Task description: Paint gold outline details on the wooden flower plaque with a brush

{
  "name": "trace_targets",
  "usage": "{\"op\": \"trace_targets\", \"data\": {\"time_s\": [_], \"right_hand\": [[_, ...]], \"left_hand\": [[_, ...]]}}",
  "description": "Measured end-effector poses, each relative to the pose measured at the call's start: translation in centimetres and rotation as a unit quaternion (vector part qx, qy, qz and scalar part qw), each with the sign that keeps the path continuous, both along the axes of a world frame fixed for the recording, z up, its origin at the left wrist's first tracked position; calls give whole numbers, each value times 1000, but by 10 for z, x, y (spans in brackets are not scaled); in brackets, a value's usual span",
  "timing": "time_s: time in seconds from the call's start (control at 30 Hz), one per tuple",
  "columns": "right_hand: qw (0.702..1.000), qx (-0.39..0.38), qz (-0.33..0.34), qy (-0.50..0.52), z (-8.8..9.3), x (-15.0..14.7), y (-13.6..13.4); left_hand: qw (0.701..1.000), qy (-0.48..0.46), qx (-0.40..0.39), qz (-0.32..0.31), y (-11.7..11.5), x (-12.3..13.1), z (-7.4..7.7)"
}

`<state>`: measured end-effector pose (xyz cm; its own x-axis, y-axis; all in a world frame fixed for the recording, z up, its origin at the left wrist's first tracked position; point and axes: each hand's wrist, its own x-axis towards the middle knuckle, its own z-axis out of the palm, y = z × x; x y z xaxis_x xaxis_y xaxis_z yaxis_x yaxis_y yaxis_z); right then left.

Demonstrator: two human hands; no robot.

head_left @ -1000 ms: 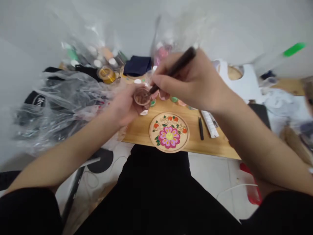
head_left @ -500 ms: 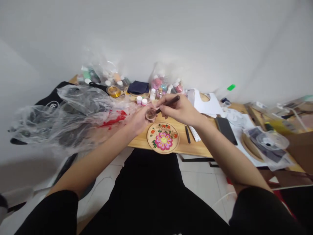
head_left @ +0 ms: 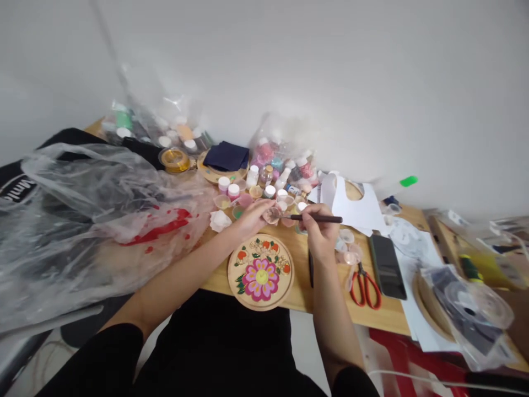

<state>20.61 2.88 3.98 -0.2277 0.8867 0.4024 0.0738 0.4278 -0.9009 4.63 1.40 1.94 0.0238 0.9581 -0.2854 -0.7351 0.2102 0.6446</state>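
Note:
My left hand [head_left: 252,216] is closed round a small clear paint cup [head_left: 273,214], held just above the wooden table [head_left: 330,286]. My right hand [head_left: 317,230] pinches a dark-handled paintbrush [head_left: 316,219] that lies level, its tip reaching into the cup. Below both hands a round wooden disc [head_left: 260,272] rests at the table's near edge, painted with a pink flower, green leaves and orange blossoms.
Small paint jars and cups [head_left: 264,182] crowd the table behind my hands. Crumpled clear plastic bags [head_left: 82,215] cover the left side. Red-handled scissors [head_left: 363,286], a black phone [head_left: 386,266], white paper [head_left: 351,204] and a hoop [head_left: 438,314] lie to the right.
The view has pulled back and tilted up, so the hands look smaller and farther away. The brush now lies flatter, with its tip still in the cup.

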Motion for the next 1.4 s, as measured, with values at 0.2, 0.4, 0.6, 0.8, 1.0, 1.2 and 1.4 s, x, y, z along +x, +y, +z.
{"op": "trace_targets", "data": {"time_s": [0.2,0.4,0.6,0.8,1.0,1.2,1.4], "right_hand": [[996,69,-30,-47,0,-1,-13],[989,90,-37,-108,-8,-2,-17],[995,63,-6,-73,-11,0,-17],[998,42,-7,-37,-10,2,-17],[999,33,0,-15,-8,2,-18],[1000,22,6,-11,-5,3,-17],[999,8,15,-28,-5,3,-17]], "left_hand": [[1000,7,13,-1,0,-3,-13],[999,27,27,-1,2,-4,-20],[999,41,20,-8,0,-6,-19],[998,55,28,-7,-2,-4,-14],[998,45,47,-16,-3,-3,-14],[998,32,56,-19,-4,-3,-14],[999,16,29,-26,-4,-2,-13]]}}
